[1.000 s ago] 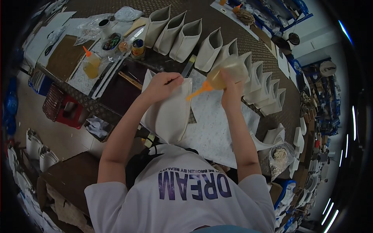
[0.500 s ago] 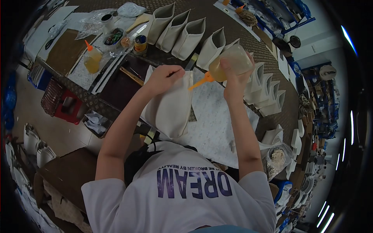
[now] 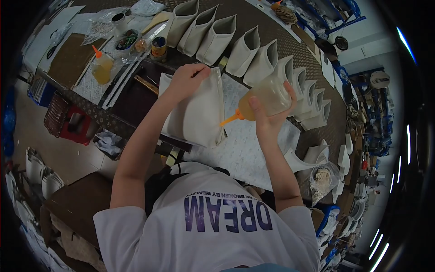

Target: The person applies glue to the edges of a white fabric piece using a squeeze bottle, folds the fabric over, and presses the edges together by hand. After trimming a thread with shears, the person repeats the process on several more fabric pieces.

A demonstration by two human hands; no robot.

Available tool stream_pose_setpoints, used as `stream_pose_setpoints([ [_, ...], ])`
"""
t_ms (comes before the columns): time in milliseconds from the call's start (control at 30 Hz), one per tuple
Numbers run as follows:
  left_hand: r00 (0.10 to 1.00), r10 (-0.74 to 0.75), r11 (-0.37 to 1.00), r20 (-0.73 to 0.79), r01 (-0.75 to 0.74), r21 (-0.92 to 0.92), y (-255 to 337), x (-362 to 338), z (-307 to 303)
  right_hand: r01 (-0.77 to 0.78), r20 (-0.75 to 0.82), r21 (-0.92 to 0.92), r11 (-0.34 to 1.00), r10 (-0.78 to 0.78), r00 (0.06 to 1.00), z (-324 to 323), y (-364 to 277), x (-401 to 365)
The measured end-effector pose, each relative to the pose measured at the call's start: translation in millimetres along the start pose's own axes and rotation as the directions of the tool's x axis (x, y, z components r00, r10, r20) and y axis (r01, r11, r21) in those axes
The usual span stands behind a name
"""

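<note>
My left hand (image 3: 190, 81) pinches the upper edge of a cream bag panel (image 3: 192, 113), a soft pouch-like piece tilted over the table. In my right hand (image 3: 268, 121) is a squeeze bottle (image 3: 267, 99) with an orange nozzle, part full of yellowish liquid. The bottle is tipped on its side, and its nozzle tip sits right at the side edge of the cream piece, toward the lower end. Beneath lies a white patterned sheet (image 3: 253, 140).
Open cream bags (image 3: 217, 40) stand in a curved row along the back and right. A second glue-type bottle (image 3: 101, 70), a tin (image 3: 158, 47), a bowl of small items (image 3: 126, 41) and a wooden-handled tool (image 3: 147, 85) lie left. A plastic bag (image 3: 324, 179) sits right.
The squeeze bottle in my right hand has moved down along the edge of the cream piece, toward my body. My left hand keeps its grip on the upper edge.
</note>
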State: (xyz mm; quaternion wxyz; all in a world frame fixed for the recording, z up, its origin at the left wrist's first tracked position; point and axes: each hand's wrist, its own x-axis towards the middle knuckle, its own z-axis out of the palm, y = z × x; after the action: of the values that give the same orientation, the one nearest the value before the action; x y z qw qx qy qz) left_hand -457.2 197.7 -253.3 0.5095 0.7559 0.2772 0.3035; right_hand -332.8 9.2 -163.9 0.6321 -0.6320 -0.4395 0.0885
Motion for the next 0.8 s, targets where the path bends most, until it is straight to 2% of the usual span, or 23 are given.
stream_pose_setpoints([
  [200, 0.998, -0.013, 1.0, -0.054, 0.014, 0.022, -6, 7, 6, 0.105, -0.043, -0.075, 0.992, -0.108, 0.993, -7, 11, -31],
  [267, 0.997, -0.044, 0.999, -0.071, 0.046, 0.022, -8, 9, 6, 0.198, 0.041, -0.27, 0.942, -0.194, 0.98, -9, 10, -43],
  [333, 0.989, -0.009, 1.0, -0.144, 0.008, -0.008, -11, 9, 6, 0.282, 0.104, -0.335, 0.899, -0.263, 0.959, -11, 14, -57],
  [400, 0.986, -0.002, 1.0, -0.169, -0.003, -0.027, -14, 10, 7, 0.354, 0.13, -0.283, 0.891, -0.33, 0.935, -15, 22, -65],
  [500, 0.994, -0.007, 0.998, -0.105, 0.0, -0.061, -19, 11, 7, 0.305, 0.145, -0.35, 0.886, -0.27, 0.952, -27, 24, -54],
  [567, 0.999, 0.033, 0.992, -0.039, -0.037, -0.12, -22, 11, 7, 0.012, 0.007, -0.104, 0.994, -0.012, 1.0, -22, 19, -35],
  [600, 1.0, 0.023, 0.992, -0.004, -0.023, -0.127, -17, 8, 6, -0.129, -0.031, 0.037, 0.991, 0.13, 0.991, -19, 18, -23],
  [700, 0.996, 0.003, 0.988, 0.089, 0.01, -0.153, -6, -3, 2, -0.145, -0.104, 0.166, 0.975, 0.163, 0.981, -11, 29, 16],
  [800, 0.991, 0.013, 0.986, 0.132, 0.009, -0.168, 0, -10, 1, -0.146, -0.097, 0.345, 0.927, 0.19, 0.977, -4, 60, 54],
])
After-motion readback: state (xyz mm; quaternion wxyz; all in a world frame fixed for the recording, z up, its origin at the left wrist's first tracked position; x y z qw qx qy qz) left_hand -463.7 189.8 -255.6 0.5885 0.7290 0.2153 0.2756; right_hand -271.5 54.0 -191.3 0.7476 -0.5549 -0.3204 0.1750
